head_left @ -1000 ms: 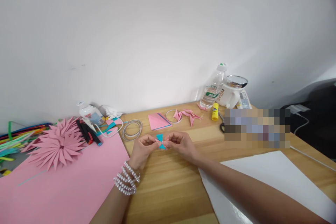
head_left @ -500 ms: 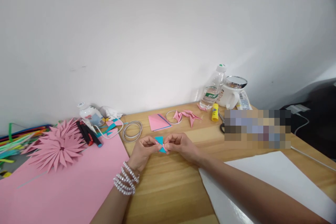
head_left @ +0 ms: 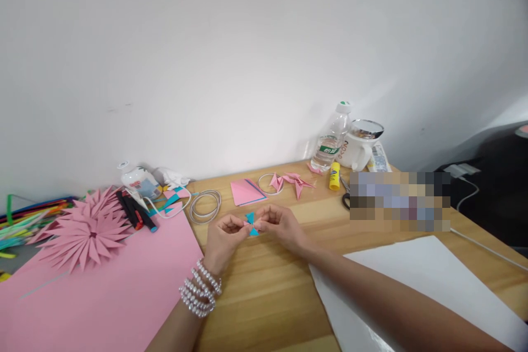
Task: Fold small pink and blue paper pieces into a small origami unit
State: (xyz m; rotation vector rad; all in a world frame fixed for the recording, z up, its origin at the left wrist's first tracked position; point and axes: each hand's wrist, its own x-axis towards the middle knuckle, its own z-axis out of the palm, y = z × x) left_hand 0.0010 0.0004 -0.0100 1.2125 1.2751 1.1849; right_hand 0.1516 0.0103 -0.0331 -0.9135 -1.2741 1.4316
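Observation:
Both my hands meet over the wooden desk (head_left: pixel 268 286) and pinch a small folded paper piece (head_left: pixel 251 224), blue with a bit of pink at its middle. My left hand (head_left: pixel 225 237), with pearl bracelets on the wrist, grips its left side with closed fingers. My right hand (head_left: pixel 278 225) pinches its right side. The paper is held just above the desk surface, and my fingertips hide most of it.
A large pink sheet (head_left: pixel 103 286) and a pink paper flower (head_left: pixel 84 231) lie at left, with markers (head_left: pixel 136 212) and wire rings (head_left: pixel 205 205). Pink squares (head_left: pixel 246 191), folded pink pieces (head_left: pixel 292 181), a glue stick (head_left: pixel 334 175), a bottle (head_left: pixel 330 143), a mug (head_left: pixel 361 146) sit behind. White paper (head_left: pixel 412 286) lies right.
The blue paper piece has been folded or turned smaller between my fingertips. My hands stay in nearly the same place; the view shifted slightly.

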